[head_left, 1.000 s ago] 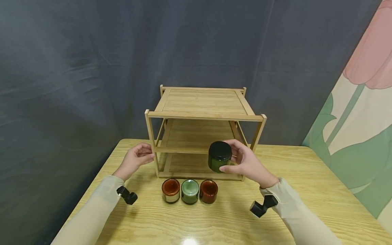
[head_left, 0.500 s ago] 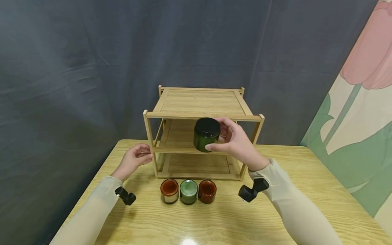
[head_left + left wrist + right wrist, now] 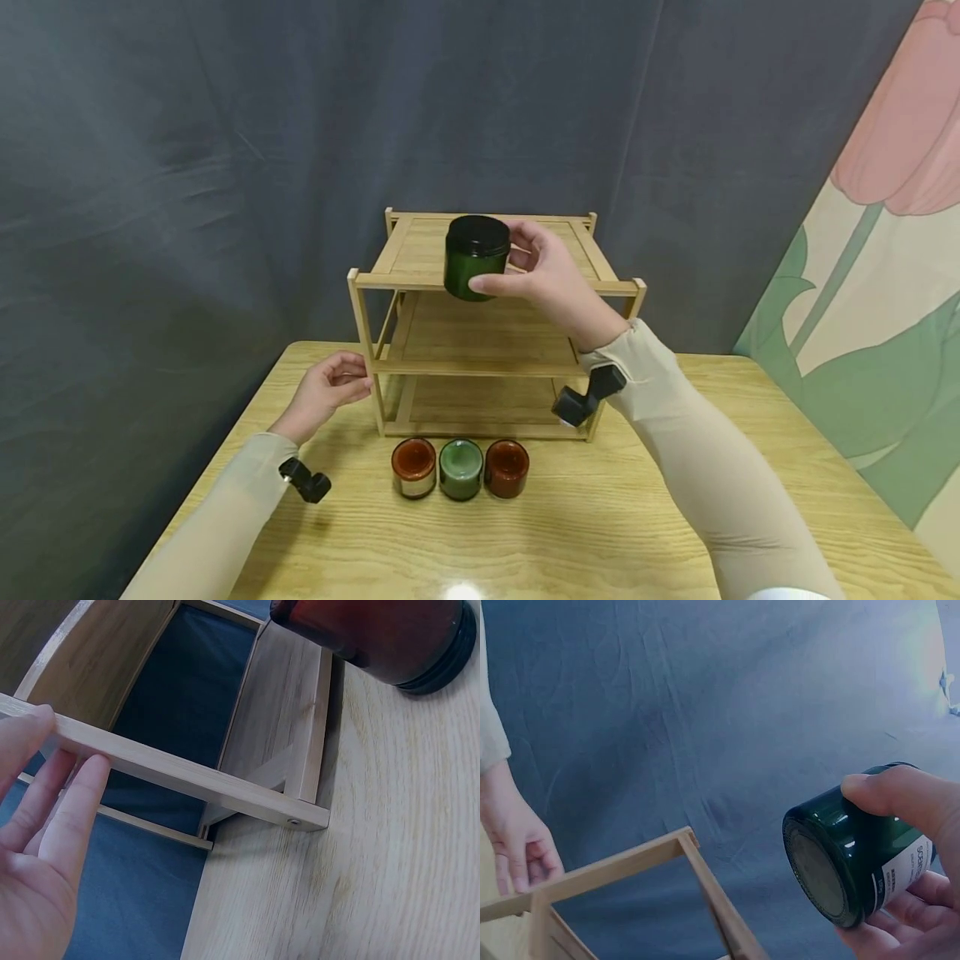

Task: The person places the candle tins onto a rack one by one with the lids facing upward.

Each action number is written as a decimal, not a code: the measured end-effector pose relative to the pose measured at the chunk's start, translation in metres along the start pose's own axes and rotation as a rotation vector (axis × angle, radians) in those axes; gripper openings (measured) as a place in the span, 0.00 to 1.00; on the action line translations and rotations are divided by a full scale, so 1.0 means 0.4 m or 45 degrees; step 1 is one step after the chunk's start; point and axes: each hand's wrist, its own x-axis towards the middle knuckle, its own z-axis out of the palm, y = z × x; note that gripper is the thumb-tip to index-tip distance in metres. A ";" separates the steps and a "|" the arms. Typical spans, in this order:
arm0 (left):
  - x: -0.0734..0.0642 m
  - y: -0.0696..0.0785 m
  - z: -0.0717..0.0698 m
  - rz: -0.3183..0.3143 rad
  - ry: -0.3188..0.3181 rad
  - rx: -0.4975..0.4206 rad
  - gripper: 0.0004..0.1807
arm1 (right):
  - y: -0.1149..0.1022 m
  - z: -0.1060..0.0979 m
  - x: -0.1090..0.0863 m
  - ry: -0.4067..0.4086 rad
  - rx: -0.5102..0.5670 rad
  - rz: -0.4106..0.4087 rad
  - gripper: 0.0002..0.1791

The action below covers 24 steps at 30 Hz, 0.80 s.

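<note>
In the head view my right hand [image 3: 543, 275] grips a dark green glass jar [image 3: 472, 258] with a black lid, thumb on one side and fingers round the other. It is upright in the air before the top board of a wooden three-tier shelf [image 3: 420, 367]. The right wrist view shows the jar's base and a white label [image 3: 904, 874]. My left hand [image 3: 322, 396] pinches the shelf's front left post [image 3: 180, 769] between thumb and fingers. In front of the shelf stand an amber jar [image 3: 414, 468], a light green jar [image 3: 461, 472] and a red-brown jar [image 3: 507, 471].
The shelf stands on a light wood-grain table [image 3: 600, 533]. Behind it hangs a dark blue-grey curtain [image 3: 480, 108]. A wall panel with a painted tulip [image 3: 885, 150] is at the right.
My right hand has lifted the green jar up and to the left, from middle-tier height to about the top board. My left hand stays at the post; the three jars have not moved.
</note>
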 end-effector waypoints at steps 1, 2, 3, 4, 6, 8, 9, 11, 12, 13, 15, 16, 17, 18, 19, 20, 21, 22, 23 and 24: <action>-0.001 0.001 0.000 -0.002 -0.001 -0.001 0.23 | -0.004 0.002 0.009 0.006 0.005 -0.010 0.31; -0.002 0.001 -0.001 -0.005 -0.001 -0.005 0.23 | -0.007 0.005 0.019 0.013 0.013 -0.014 0.31; -0.004 0.002 -0.001 -0.007 -0.002 -0.006 0.23 | -0.012 0.008 0.028 0.018 0.021 -0.018 0.31; -0.005 0.002 -0.001 -0.007 -0.002 -0.005 0.23 | -0.016 0.012 0.038 0.024 0.032 -0.015 0.30; -0.007 0.003 -0.002 -0.006 -0.001 0.000 0.23 | -0.027 0.020 0.058 0.033 0.033 -0.012 0.30; -0.008 0.003 -0.002 -0.003 0.002 0.004 0.22 | -0.038 0.029 0.078 0.043 0.009 -0.004 0.30; -0.008 0.003 -0.003 0.000 0.001 0.007 0.22 | -0.044 0.033 0.088 0.048 -0.006 -0.001 0.30; -0.007 0.002 -0.003 0.003 0.002 0.007 0.22 | -0.051 0.040 0.105 0.059 -0.045 0.009 0.30; -0.006 0.002 -0.002 0.005 0.000 0.004 0.23 | -0.054 0.043 0.112 0.067 -0.069 0.016 0.30; -0.005 0.001 -0.002 0.003 -0.001 0.002 0.23 | -0.056 0.045 0.119 0.074 -0.083 0.026 0.31; -0.003 0.000 -0.002 0.003 -0.005 -0.001 0.23 | -0.057 0.048 0.131 0.085 -0.092 0.039 0.31; -0.002 -0.001 -0.001 0.002 -0.003 0.000 0.23 | -0.057 0.049 0.136 0.089 -0.090 0.046 0.31; -0.002 -0.001 -0.002 0.002 -0.002 0.000 0.23 | -0.055 0.050 0.141 0.095 -0.081 0.053 0.31; -0.002 -0.001 -0.002 0.004 -0.002 0.001 0.23 | -0.054 0.051 0.146 0.099 -0.072 0.058 0.31; -0.002 -0.001 -0.002 0.005 -0.001 0.003 0.23 | -0.053 0.052 0.151 0.102 -0.059 0.061 0.31; -0.002 -0.001 -0.003 0.008 0.000 0.005 0.23 | -0.051 0.052 0.155 0.105 -0.050 0.066 0.31; -0.003 -0.001 -0.004 0.009 0.000 0.007 0.22 | -0.048 0.053 0.159 0.107 -0.038 0.071 0.31; -0.003 -0.002 -0.005 0.008 0.002 0.007 0.22 | -0.046 0.053 0.162 0.111 -0.029 0.078 0.31; -0.004 -0.002 -0.007 0.008 0.001 0.005 0.22 | -0.043 0.054 0.165 0.113 -0.022 0.083 0.31; -0.004 -0.003 -0.007 0.006 0.000 0.003 0.22 | -0.040 0.055 0.167 0.116 -0.023 0.085 0.31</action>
